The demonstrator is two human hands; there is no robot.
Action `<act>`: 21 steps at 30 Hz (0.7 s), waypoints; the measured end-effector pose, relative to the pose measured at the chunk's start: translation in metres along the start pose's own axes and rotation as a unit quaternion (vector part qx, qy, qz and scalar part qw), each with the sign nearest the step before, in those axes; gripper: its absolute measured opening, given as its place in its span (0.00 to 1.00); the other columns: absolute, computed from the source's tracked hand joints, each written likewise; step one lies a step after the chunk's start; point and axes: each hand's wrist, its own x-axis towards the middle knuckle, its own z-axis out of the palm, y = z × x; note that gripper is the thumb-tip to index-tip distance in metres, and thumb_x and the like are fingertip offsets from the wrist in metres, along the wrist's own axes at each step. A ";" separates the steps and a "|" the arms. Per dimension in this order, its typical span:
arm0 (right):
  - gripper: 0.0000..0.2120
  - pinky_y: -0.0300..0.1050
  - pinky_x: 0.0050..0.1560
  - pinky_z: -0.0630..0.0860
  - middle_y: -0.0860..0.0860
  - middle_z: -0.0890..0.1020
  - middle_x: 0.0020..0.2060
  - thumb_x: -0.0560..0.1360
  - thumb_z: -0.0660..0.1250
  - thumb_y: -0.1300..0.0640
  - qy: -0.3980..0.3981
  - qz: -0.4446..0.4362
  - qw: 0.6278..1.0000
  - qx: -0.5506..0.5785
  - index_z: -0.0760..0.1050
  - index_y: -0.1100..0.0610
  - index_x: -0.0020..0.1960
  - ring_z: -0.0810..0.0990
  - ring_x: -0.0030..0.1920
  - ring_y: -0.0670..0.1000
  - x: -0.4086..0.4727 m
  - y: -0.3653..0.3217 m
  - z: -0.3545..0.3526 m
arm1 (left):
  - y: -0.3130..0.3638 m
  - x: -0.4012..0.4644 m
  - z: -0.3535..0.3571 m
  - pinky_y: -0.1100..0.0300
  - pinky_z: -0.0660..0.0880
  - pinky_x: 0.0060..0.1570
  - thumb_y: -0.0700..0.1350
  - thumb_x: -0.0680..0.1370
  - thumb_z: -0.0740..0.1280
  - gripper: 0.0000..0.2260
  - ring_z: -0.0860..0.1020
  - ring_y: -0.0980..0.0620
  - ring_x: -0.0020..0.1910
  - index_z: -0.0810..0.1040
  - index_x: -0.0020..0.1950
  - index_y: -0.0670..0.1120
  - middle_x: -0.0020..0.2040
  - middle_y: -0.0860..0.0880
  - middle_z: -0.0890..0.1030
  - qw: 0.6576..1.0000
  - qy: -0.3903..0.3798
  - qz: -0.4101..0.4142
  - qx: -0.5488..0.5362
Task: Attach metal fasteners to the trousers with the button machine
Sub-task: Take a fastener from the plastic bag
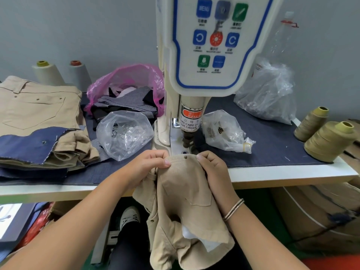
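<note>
Head view | my left hand (150, 162) and right hand (210, 164) pinch trousers (183, 184) below button machine (191, 121) | one fastener (185, 157) set | more presumably left

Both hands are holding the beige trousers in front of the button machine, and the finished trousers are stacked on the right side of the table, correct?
Not quite. The head view shows the left hand and right hand gripping the beige trousers in front of the button machine, but the finished trousers are stacked on the left side of the table, not the right.
</note>
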 end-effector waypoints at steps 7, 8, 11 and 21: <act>0.06 0.32 0.38 0.69 0.44 0.76 0.34 0.72 0.66 0.53 -0.099 -0.059 0.987 0.112 0.77 0.48 0.36 0.72 0.36 0.41 -0.039 -0.006 -0.008 | 0.018 -0.021 0.010 0.52 0.58 0.37 0.50 0.63 0.67 0.04 0.68 0.49 0.34 0.76 0.33 0.51 0.32 0.52 0.74 0.999 -0.021 0.036 0.033; 0.05 0.33 0.39 0.70 0.46 0.77 0.36 0.71 0.66 0.52 -0.127 -0.052 0.982 0.132 0.78 0.49 0.37 0.73 0.37 0.43 -0.044 -0.005 -0.010 | 0.023 -0.024 0.012 0.51 0.56 0.35 0.49 0.62 0.67 0.04 0.67 0.49 0.34 0.76 0.33 0.51 0.32 0.49 0.73 0.998 -0.024 0.048 0.027; 0.10 0.36 0.42 0.74 0.50 0.82 0.44 0.73 0.66 0.49 -0.179 0.039 0.971 0.154 0.80 0.55 0.43 0.79 0.44 0.47 -0.052 -0.007 -0.014 | 0.041 -0.027 0.020 0.44 0.52 0.34 0.47 0.59 0.66 0.05 0.62 0.44 0.34 0.76 0.34 0.51 0.34 0.40 0.67 0.996 -0.045 0.079 0.026; 0.10 0.43 0.41 0.65 0.52 0.73 0.34 0.77 0.66 0.55 -0.254 0.101 0.959 -0.072 0.74 0.55 0.38 0.70 0.37 0.50 -0.030 -0.059 -0.023 | 0.052 -0.027 0.016 0.53 0.63 0.39 0.33 0.60 0.62 0.15 0.68 0.48 0.39 0.72 0.43 0.46 0.40 0.47 0.72 0.997 -0.061 0.050 -0.021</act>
